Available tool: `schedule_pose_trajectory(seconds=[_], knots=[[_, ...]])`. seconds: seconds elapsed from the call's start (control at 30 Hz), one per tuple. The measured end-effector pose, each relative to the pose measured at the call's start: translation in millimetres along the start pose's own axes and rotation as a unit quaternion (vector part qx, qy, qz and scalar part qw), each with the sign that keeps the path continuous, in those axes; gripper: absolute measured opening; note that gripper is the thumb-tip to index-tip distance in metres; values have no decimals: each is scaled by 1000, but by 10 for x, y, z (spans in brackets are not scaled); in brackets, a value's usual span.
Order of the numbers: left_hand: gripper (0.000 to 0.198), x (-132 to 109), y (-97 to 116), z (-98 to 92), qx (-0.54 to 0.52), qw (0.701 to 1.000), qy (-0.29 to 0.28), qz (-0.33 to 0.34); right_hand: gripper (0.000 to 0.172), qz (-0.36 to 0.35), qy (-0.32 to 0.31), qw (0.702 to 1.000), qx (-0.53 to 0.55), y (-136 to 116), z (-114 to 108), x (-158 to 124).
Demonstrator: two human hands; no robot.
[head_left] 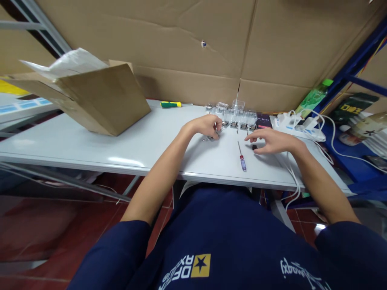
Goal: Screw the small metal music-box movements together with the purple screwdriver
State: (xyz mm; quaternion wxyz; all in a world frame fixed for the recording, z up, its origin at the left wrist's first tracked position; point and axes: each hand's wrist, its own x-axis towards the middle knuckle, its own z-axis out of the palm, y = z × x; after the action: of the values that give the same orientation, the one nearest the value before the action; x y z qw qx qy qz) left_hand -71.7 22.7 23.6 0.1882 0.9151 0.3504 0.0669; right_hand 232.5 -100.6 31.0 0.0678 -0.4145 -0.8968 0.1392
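My left hand (pixel 207 125) is curled with its fingertips down at the tabletop, closed on a small metal part (pixel 208 139) that its fingers partly hide. More small metal parts (pixel 234 125) stand in a row just past it, in front of clear plastic cases (pixel 242 116). To the right, my right hand (pixel 272 141) hovers low with thumb and fingers apart and nothing between them. A small black piece (pixel 254 148) lies by its thumb. Between the hands rests a small screwdriver (pixel 242 161) with a clear purplish handle, its shaft pointing away from me.
A green-and-yellow screwdriver (pixel 171 104) lies at the table's back edge. An open cardboard box (pixel 105 100) stands on the left. At the right are a dark timer display (pixel 263 120), a white power strip (pixel 299 125) with cables and a green bottle (pixel 314 96). Cardboard (pixel 187 56) walls the back.
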Motion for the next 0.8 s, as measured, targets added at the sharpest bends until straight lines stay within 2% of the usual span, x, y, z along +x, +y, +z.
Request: schedule_pose_trajectory(seconds=[0.13,0.3,0.43,0.63,0.8], knots=[[41,-21,37,-10,3,1000,-29,9,51,13,-23,999,-23,102,83,28],[46,-31,9,41,-4,997,-72,-33,42,16,-22,999,-20,126,111,42],[46,-25,89,132,-61,994,-84,17,37,18,-15,1000,-19,130,107,28],[43,11,326,307,-164,973,-102,128,39,13,-2,1000,-13,157,103,10],[44,60,412,432,-205,960,-103,160,41,7,1,1000,-5,172,104,16]])
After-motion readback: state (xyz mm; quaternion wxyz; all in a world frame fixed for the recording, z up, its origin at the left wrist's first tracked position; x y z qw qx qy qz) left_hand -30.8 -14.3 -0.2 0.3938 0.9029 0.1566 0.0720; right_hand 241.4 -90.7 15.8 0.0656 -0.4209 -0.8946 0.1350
